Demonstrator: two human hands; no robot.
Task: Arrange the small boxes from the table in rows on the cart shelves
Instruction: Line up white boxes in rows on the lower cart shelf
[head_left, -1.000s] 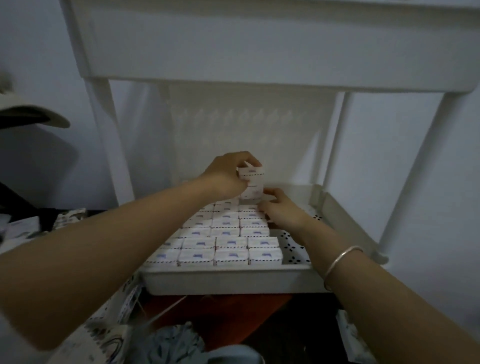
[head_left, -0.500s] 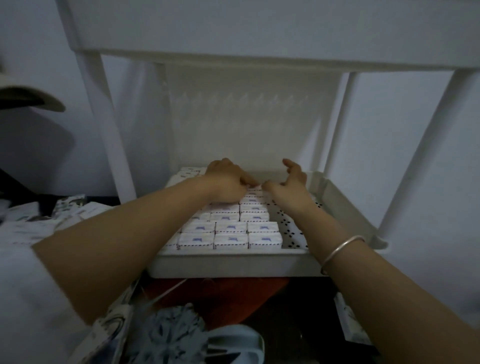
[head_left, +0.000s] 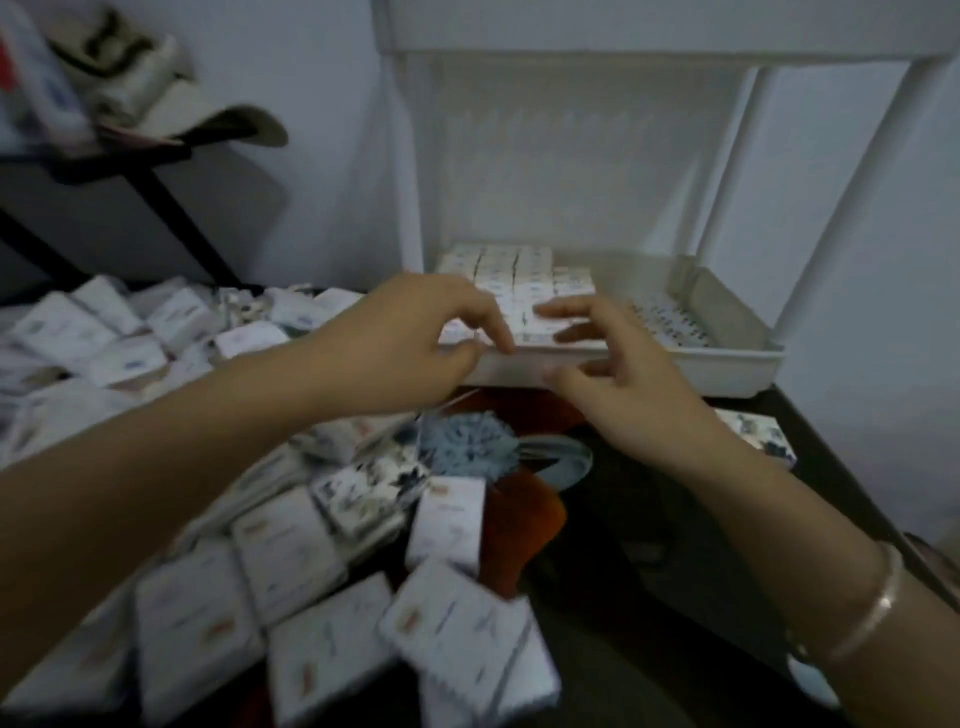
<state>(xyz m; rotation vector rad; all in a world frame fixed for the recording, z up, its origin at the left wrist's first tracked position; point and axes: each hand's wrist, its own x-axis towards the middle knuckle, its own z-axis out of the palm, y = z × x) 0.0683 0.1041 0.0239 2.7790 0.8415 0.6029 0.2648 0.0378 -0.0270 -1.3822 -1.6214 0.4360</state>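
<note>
Nearest, at the lower left, a loose heap of small white boxes (head_left: 322, 649) lies on the dark surface (head_left: 649, 597), tilted and overlapping. One box (head_left: 449, 525) stands upright at the heap's far edge, beside an orange-red cloth (head_left: 524, 514). At the lower right, the right forearm wears a silver bangle (head_left: 872, 608). A little farther on, a few boxes with a dark printed pattern (head_left: 363, 488) lie next to a fluffy blue-grey object (head_left: 467, 441), too blurred to name more exactly. Another patterned box (head_left: 758, 434) lies to the right, near the cart.

Both hands hover at the near rim of the white cart shelf (head_left: 727, 369). The left hand (head_left: 415, 343) has a loose grip, fingers curled downward with the thumb close under them, and it holds nothing. The right hand (head_left: 618, 379) has a spread grip, fingers apart and relaxed, the index reaching left above the front row. Blur hides whether either hand touches a box or the rim.

On the shelf, arranged boxes (head_left: 519, 280) sit in tight rows across its left part, and the far rows stand higher than the near ones. The shelf's right part shows its perforated floor (head_left: 670, 322). White posts rise to the upper shelf (head_left: 623, 26).

More small boxes (head_left: 104, 338) cover the surface far to the left. Beyond them, a cap (head_left: 208, 114) rests on a dark rack against the wall.
</note>
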